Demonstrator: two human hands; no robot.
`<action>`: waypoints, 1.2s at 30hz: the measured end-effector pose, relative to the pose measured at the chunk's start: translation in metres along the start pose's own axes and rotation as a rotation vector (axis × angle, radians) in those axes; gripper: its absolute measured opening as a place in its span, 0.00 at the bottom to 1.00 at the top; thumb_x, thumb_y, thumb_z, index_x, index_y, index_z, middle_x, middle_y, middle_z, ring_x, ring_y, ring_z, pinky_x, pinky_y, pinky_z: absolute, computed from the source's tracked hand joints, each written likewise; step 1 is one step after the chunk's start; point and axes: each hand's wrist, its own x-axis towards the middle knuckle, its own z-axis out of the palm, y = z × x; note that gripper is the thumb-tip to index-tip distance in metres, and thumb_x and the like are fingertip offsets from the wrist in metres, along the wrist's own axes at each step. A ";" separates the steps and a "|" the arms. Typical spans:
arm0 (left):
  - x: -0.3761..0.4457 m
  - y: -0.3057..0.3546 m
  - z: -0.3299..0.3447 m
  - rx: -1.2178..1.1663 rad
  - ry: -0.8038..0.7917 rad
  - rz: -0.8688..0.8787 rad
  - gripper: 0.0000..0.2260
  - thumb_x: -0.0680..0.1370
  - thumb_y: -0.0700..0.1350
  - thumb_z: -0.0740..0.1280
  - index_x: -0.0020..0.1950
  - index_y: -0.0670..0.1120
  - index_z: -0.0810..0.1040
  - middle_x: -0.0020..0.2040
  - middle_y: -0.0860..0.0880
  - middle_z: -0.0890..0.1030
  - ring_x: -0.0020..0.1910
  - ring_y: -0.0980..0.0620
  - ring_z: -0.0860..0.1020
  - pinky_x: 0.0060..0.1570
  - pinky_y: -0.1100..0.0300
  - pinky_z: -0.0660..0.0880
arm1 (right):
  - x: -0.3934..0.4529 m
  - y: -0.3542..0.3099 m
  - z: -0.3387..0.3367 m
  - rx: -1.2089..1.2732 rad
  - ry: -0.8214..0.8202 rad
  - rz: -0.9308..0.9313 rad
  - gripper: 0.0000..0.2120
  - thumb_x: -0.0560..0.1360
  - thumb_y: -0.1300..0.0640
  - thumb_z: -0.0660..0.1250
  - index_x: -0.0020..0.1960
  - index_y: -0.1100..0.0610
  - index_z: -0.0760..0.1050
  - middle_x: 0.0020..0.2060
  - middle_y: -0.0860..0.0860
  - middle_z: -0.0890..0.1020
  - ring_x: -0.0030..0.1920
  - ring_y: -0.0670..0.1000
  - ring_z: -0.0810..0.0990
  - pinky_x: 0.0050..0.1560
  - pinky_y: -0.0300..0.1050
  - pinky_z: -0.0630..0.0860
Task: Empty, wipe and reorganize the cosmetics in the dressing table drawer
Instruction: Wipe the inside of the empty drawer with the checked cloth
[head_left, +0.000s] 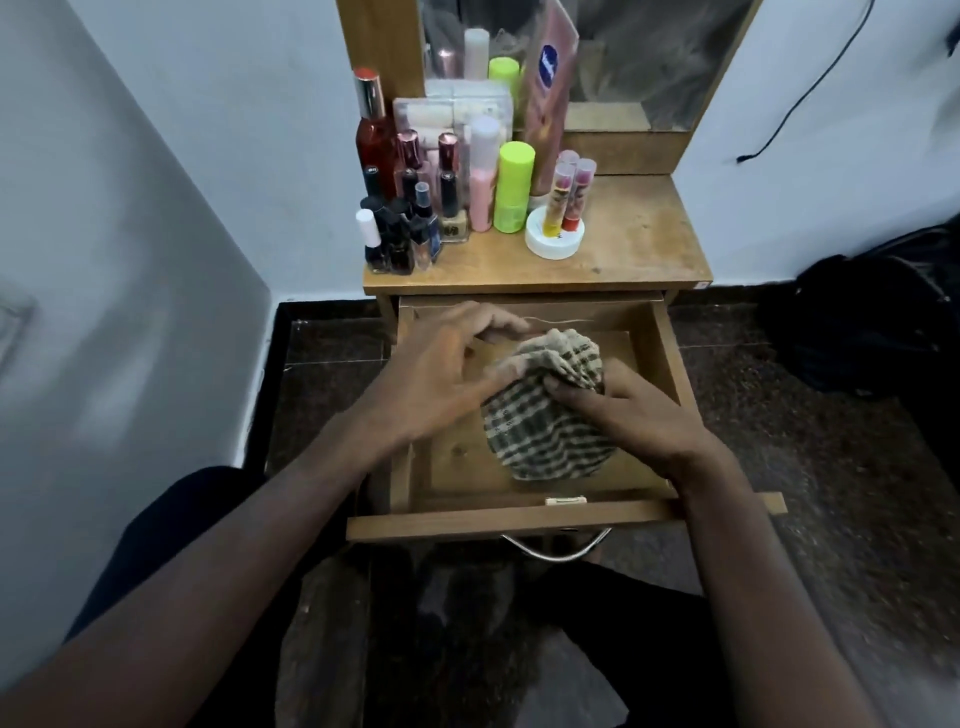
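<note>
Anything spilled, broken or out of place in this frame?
Nothing stands out. The cosmetics stand upright on the dressing table top, the open drawer holds only the checked cloth, and both hands are on it. No spill shows.

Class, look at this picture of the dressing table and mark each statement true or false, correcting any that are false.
1. The drawer is pulled open. True.
2. Both hands touch the checked cloth. True: the left hand and the right hand are both on it.
3. The cosmetics lie inside the drawer. False: they stand on the tabletop; the drawer holds only the cloth.
4. The lime green bottle lies on its side. False: it stands upright.
5. The white jar carries small tubes on its lid. True.
</note>
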 end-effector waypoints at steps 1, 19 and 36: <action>-0.009 -0.012 0.000 0.000 0.120 -0.023 0.10 0.82 0.50 0.71 0.64 0.55 0.82 0.60 0.61 0.82 0.59 0.67 0.77 0.56 0.71 0.71 | -0.003 0.002 -0.003 -0.106 0.073 -0.032 0.12 0.85 0.52 0.65 0.61 0.59 0.82 0.55 0.53 0.88 0.56 0.53 0.86 0.61 0.57 0.82; -0.006 -0.076 0.032 -0.315 0.614 -0.435 0.13 0.85 0.53 0.64 0.68 0.51 0.74 0.64 0.53 0.72 0.65 0.50 0.75 0.64 0.45 0.76 | 0.006 -0.056 0.112 -1.205 -0.282 0.311 0.17 0.83 0.44 0.58 0.52 0.55 0.78 0.56 0.61 0.82 0.54 0.62 0.80 0.51 0.50 0.72; -0.001 -0.096 0.038 -0.221 0.484 -0.461 0.21 0.86 0.58 0.60 0.71 0.46 0.75 0.65 0.46 0.78 0.66 0.48 0.77 0.65 0.48 0.76 | -0.028 -0.018 0.017 -0.980 0.055 0.688 0.22 0.82 0.38 0.60 0.63 0.55 0.77 0.65 0.61 0.79 0.63 0.64 0.78 0.58 0.53 0.74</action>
